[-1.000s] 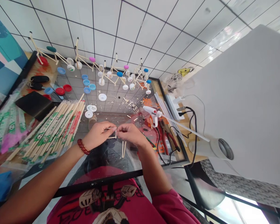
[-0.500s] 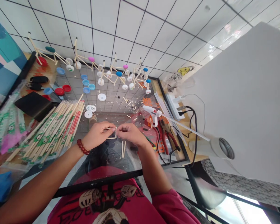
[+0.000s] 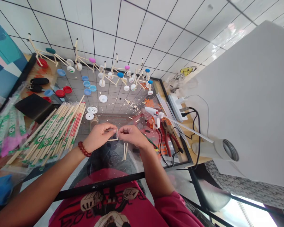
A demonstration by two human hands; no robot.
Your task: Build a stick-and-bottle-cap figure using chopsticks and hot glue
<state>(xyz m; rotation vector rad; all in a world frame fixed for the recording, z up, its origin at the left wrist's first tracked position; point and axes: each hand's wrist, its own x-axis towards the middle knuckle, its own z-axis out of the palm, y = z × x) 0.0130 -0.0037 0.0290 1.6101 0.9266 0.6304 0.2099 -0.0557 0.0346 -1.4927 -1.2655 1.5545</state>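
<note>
Both hands meet at the glass table point(image 3: 132, 164)'s centre; the left hand point(image 3: 98, 136) and the right hand point(image 3: 132, 135) each pinch an end of the small stick frame point(image 3: 113, 135), fingers closed on it. It likely wants steady, even pressure (joints probably fragile); the glue gun point(image 3: 155, 114) lies at two o'clock, the chopstick bundle point(image 3: 56, 129) at nine.
</note>
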